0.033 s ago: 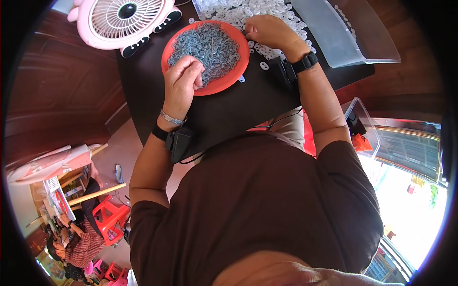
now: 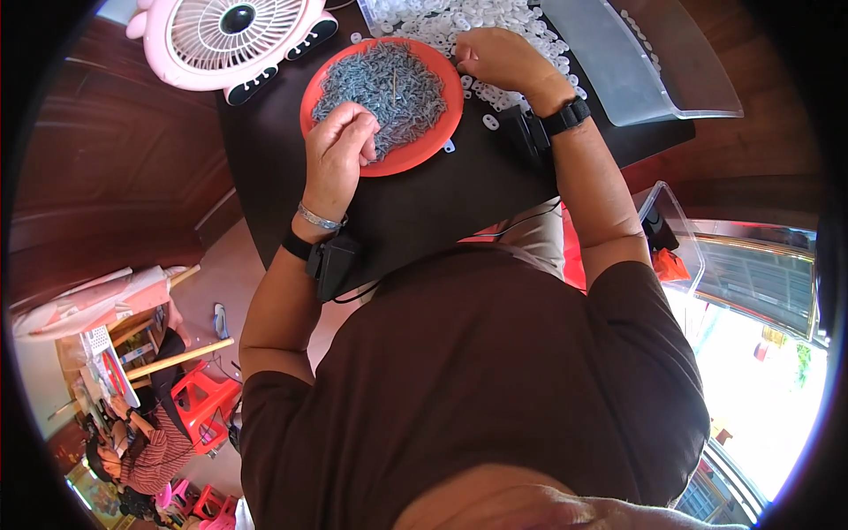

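Likely light, stiff and slippery, grey screws [image 2: 415, 97] fill the red dish [image 2: 453, 102]; pinch mid-shank. Left hand [image 2: 337, 146] over them, right hand [image 2: 508, 60] by white tabs [image 2: 549, 41]: fingers curled; whether gripping, I cannot tell

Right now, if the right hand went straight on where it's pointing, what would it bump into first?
Probably the rim of the red dish, just left of the right hand. The hand's height is hard to judge, so it might pass above instead.

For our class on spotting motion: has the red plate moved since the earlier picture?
No: judged against the pink fan, the red plate shows no visible shift in any direction.
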A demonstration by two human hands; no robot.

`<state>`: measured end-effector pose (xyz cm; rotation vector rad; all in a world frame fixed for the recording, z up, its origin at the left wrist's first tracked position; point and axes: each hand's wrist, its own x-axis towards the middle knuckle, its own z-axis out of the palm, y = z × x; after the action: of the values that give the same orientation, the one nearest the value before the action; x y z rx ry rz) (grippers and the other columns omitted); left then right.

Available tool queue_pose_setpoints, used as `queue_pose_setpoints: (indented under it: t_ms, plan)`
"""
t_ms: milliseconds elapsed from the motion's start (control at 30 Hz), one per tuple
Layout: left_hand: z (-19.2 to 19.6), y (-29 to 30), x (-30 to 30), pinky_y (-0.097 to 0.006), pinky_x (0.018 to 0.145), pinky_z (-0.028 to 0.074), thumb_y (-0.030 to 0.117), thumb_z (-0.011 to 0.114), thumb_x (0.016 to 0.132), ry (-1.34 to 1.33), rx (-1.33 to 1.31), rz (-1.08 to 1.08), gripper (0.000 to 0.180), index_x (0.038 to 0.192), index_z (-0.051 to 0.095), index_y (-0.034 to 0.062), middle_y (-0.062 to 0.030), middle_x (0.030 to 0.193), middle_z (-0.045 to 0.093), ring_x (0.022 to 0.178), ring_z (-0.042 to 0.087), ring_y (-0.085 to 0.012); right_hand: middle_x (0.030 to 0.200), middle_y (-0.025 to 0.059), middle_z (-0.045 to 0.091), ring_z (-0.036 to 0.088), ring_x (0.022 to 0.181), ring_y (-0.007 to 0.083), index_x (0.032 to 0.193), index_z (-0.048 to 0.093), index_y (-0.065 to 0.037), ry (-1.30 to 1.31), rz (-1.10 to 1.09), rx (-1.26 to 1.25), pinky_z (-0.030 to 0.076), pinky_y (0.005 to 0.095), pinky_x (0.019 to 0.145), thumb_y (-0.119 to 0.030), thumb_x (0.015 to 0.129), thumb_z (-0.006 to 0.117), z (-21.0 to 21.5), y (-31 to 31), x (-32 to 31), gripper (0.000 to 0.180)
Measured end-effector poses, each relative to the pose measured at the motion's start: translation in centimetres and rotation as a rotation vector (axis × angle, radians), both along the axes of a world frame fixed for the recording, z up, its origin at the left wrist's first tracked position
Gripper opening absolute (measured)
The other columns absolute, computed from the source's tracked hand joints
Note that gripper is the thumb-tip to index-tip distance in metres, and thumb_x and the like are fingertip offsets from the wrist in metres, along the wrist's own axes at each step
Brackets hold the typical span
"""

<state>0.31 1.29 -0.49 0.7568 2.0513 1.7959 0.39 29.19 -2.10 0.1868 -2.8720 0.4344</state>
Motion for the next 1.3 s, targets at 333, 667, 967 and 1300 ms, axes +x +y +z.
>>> queue_pose_setpoints:
  t_ms: [333, 667, 967, 1300]
  plan:
    - [0.1, 0.0, 0.3, -0.019, 0.050, 0.035, 0.015, 0.051, 0.090, -0.013, 0.143, 0.042, 0.019, 0.078, 0.057, 0.0014, 0.0006, 0.060, 0.052, 0.054, 0.046, -0.0046, 0.078, 0.0119, 0.064, 0.060, 0.079, 0.0331, 0.082, 0.061, -0.006, 0.050, 0.025, -0.041, 0.047, 0.0420, 0.069, -0.012, 0.075, 0.054, -0.3, 0.0, 0.2, 0.012]
    - [0.4, 0.0, 0.4, -0.020, 0.051, 0.037, 0.019, 0.048, 0.093, -0.046, 0.164, -0.021, 0.020, 0.086, 0.058, 0.0022, 0.0005, 0.062, 0.051, 0.055, 0.047, -0.0057, 0.087, 0.0013, 0.066, 0.059, 0.081, 0.0073, 0.096, 0.065, 0.000, -0.125, 0.163, -0.847, 0.047, 0.0211, 0.074, -0.011, 0.085, 0.064, 3.5, -2.6, 1.1, 0.016]
    - [0.1, 0.4, 0.4, -0.020, 0.053, 0.039, 0.018, 0.050, 0.092, 0.004, 0.015, -0.067, 0.015, 0.087, 0.055, 0.0040, 0.0000, 0.068, 0.053, 0.059, 0.048, -0.0060, 0.085, 0.0037, 0.064, 0.061, 0.083, 0.0123, 0.095, 0.066, -0.001, -0.069, 0.534, -0.866, 0.048, 0.0251, 0.076, -0.002, 0.083, 0.064, 3.2, -8.4, 2.2, 0.012]
    - [-0.3, 0.2, 0.2, -0.019, 0.052, 0.037, 0.018, 0.049, 0.092, 0.019, 0.010, -0.042, 0.019, 0.082, 0.055, 0.0033, 0.0005, 0.066, 0.053, 0.058, 0.048, -0.0058, 0.088, 0.0048, 0.066, 0.064, 0.084, 0.0146, 0.097, 0.065, -0.003, 0.090, 0.553, -0.696, 0.051, 0.0264, 0.076, -0.004, 0.082, 0.066, 3.1, -8.7, 2.4, 0.015]
